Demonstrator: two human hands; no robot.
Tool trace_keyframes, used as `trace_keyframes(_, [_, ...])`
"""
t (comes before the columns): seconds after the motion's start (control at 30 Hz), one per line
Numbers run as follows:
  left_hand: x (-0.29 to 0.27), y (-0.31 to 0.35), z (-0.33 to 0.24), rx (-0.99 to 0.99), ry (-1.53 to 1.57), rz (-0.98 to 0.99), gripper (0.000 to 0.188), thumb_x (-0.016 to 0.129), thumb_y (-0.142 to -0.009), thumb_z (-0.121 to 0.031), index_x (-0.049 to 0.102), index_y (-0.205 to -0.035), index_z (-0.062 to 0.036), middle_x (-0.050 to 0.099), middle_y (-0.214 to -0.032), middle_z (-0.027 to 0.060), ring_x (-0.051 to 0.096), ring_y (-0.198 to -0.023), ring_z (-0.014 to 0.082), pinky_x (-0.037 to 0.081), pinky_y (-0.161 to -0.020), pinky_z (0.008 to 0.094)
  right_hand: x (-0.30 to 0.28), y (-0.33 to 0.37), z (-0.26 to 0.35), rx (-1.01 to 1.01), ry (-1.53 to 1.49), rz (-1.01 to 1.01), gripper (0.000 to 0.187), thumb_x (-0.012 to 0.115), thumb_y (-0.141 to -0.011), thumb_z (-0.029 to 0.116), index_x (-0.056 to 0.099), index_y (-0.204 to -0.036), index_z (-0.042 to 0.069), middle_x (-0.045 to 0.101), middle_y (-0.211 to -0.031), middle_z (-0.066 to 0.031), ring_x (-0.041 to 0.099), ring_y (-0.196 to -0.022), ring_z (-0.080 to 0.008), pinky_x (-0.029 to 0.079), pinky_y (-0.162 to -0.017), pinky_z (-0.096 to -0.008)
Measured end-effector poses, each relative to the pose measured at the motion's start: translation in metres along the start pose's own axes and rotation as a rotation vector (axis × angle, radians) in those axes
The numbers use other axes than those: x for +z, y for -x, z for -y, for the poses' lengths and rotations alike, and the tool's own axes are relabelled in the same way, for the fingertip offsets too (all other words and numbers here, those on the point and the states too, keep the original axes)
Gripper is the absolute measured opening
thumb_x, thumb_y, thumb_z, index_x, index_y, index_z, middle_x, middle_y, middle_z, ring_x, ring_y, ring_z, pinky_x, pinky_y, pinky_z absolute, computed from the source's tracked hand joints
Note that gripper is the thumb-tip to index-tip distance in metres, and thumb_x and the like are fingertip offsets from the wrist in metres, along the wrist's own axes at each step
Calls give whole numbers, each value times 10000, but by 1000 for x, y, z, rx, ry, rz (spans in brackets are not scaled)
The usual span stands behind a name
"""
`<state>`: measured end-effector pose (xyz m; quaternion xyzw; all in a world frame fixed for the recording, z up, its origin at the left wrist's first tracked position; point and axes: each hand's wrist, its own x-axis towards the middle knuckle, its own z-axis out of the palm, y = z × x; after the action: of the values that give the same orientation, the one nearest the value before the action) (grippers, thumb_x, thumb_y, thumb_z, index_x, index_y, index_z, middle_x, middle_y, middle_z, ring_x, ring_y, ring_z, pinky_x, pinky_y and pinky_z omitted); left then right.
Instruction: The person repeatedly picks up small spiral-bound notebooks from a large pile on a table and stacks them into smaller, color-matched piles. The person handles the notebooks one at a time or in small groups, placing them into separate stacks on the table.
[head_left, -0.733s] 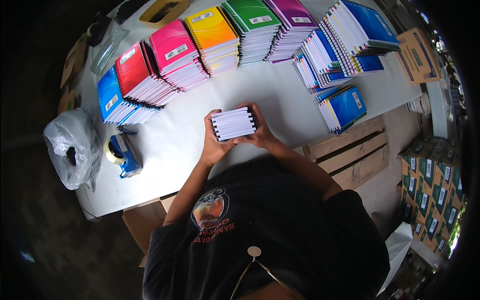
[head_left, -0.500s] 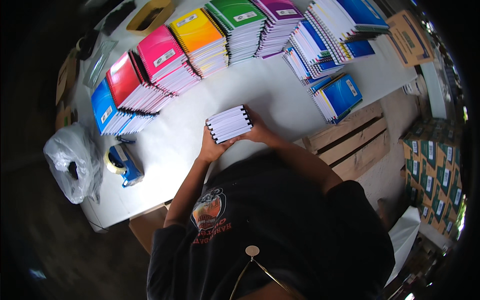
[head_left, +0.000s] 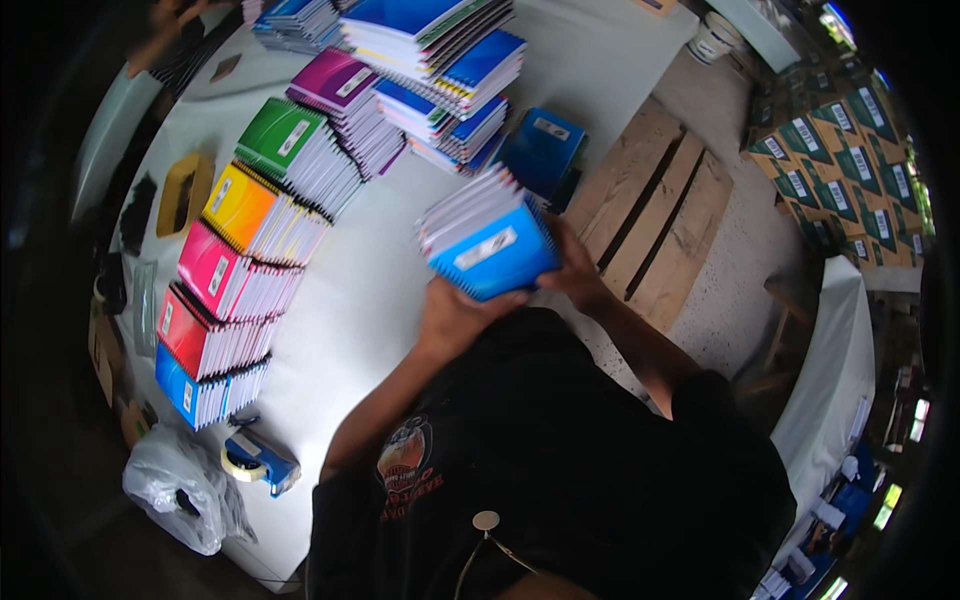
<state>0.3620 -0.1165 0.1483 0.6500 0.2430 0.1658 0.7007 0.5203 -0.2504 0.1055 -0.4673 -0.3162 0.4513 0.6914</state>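
Between my two hands is a stack of small spiral notebooks (head_left: 497, 250), tilted so that its blue cover with a white label shows and the white page edges point away. My left hand (head_left: 455, 322) is closed round its near left corner, the thumb along the lower edge. My right hand (head_left: 572, 265) grips its right side; part of those fingers is hidden behind the stack. Just beyond it, near the table's right edge, lies a pile of blue notebooks (head_left: 545, 150). Left of that rise taller stacks of blue notebooks (head_left: 450, 75), their page edges showing.
Notebook stacks with purple, green, yellow (head_left: 238, 205), pink, red and blue covers line the table (head_left: 340, 330). A tape dispenser (head_left: 265, 462) and plastic bag (head_left: 185, 490) sit near left. Right are a wooden pallet (head_left: 655, 215) and cartons (head_left: 840, 165). Another person's arm (head_left: 155, 40) shows far left.
The view has swung right, so the table looks turned. The held stack has tipped, showing its blue cover instead of mainly page edges, and is closer to the blue pile. Both hands still hold it.
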Motion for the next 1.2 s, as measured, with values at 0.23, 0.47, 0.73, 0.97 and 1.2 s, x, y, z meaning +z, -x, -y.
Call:
trace_keyframes(0.23, [73,-97,-29,-389,215,128,808,747,-700,-567,476,-1252,-44,570,-1127,134,581,-970,231,510,-814,358,-65,-43,80,213,87,-265,539,616,-846,401,505,-1179,-8,591,-1040,-104,601,-963,-183,500,-838,-332])
trace_keyframes(0.47, [75,-111,-33,-747,400,168,734,667,-791,-552,464,-1246,-13,596,-1076,149,599,-1001,262,494,-862,420,-110,-106,92,500,231,-143,522,650,-807,478,595,-1118,62,631,-1014,-56,608,-907,-153,485,-796,-316])
trace_keyframes(0.73, [-61,-87,-94,111,-468,-280,163,565,-889,-110,641,-924,30,603,-683,44,572,-567,94,457,-492,241,-120,-97,90,385,465,-263,854,625,-820,553,295,-1388,9,386,-1351,-193,444,-1200,-288,400,-957,-387])
trace_keyframes(0.97, [-128,-185,-59,490,-1623,-542,463,601,-865,-294,525,-1244,-39,538,-1284,196,521,-1191,328,419,-1000,414,-108,-94,96,-224,522,-497,640,593,-907,368,327,-1369,14,331,-1377,-182,309,-1295,-276,285,-1054,-430])
trace_keyframes(1.2, [-153,-175,-68,465,-1314,-797,251,566,-910,-249,628,-1101,-98,657,-731,180,651,-640,340,516,-557,432,-90,-75,106,-618,393,-486,476,551,-899,48,354,-1329,-4,507,-1215,-165,505,-1099,-222,444,-877,-316])
